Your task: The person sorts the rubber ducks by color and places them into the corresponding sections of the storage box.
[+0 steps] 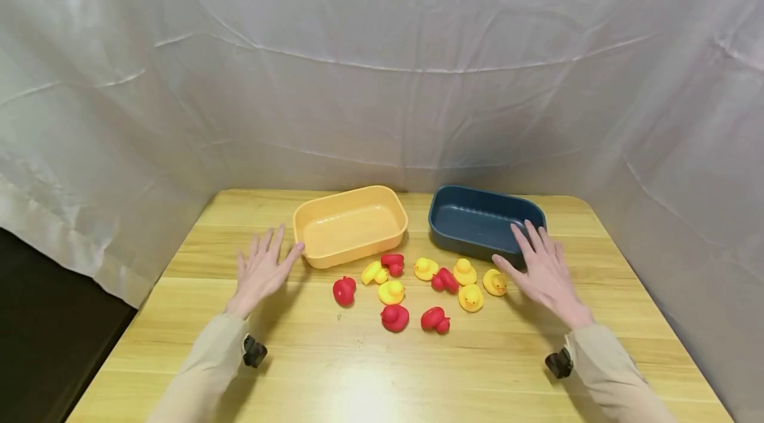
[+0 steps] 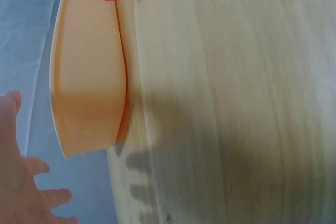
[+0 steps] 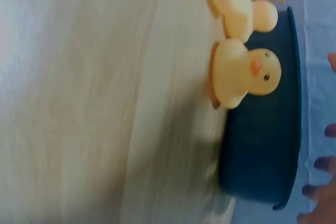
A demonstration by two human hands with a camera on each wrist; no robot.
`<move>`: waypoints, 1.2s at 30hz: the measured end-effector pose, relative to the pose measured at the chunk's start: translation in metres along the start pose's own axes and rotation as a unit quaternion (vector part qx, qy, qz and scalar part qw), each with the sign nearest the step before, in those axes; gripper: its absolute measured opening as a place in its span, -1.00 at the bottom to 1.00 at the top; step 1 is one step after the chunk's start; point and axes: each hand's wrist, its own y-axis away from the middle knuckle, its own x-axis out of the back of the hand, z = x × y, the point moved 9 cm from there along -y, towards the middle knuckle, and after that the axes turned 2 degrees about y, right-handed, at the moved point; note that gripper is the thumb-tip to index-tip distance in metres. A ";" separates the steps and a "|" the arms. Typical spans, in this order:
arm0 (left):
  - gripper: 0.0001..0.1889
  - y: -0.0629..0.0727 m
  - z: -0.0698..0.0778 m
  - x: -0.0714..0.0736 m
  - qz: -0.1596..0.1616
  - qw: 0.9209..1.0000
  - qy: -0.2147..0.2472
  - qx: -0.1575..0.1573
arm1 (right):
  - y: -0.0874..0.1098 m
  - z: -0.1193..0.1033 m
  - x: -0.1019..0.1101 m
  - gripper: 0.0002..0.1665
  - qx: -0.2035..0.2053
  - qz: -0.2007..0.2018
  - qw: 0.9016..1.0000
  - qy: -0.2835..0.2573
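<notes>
My left hand [image 1: 262, 275], fingers spread and straight, hovers beside the left end of a yellow-orange bin [image 1: 352, 255], its thumb tip overlapping the rim in the head view. My right hand [image 1: 546, 276] is spread too, over the near right corner of a dark blue bin [image 1: 471, 247]. Neither hand holds anything. Between the hands lie several yellow rubber ducks [image 1: 471, 298] and several red rubber ducks [image 1: 394, 318], some tipped on their sides. The right wrist view shows a yellow duck [image 3: 236, 74] by the blue bin [image 3: 262, 145]; the left wrist view shows the orange bin's side [image 2: 89, 77].
Both bins stand toward the back of a wooden table [image 1: 358, 370]. Grey-white cloth [image 1: 382, 65] hangs behind and at the sides. A small black wrist camera [image 1: 254, 351] sits at the left cuff, and another black camera [image 1: 559, 363] at the right cuff.
</notes>
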 end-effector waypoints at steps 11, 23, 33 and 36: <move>-0.08 -0.002 -0.003 -0.004 -0.033 0.983 0.180 0.000 | 0.008 -0.058 -0.001 -0.13 0.163 0.011 0.981 -0.103; -0.22 -0.014 -0.001 -0.011 -0.040 0.951 0.305 -0.010 | 0.020 -0.103 -0.032 -0.31 0.209 -0.133 0.950 -0.191; -0.26 -0.021 0.005 -0.017 -0.070 0.911 0.405 -0.012 | 0.023 -0.118 -0.049 -0.39 0.222 -0.183 0.941 -0.178; -0.25 -0.023 0.004 -0.018 -0.078 0.900 0.429 -0.003 | 0.025 -0.122 -0.052 -0.41 0.233 -0.188 0.939 -0.171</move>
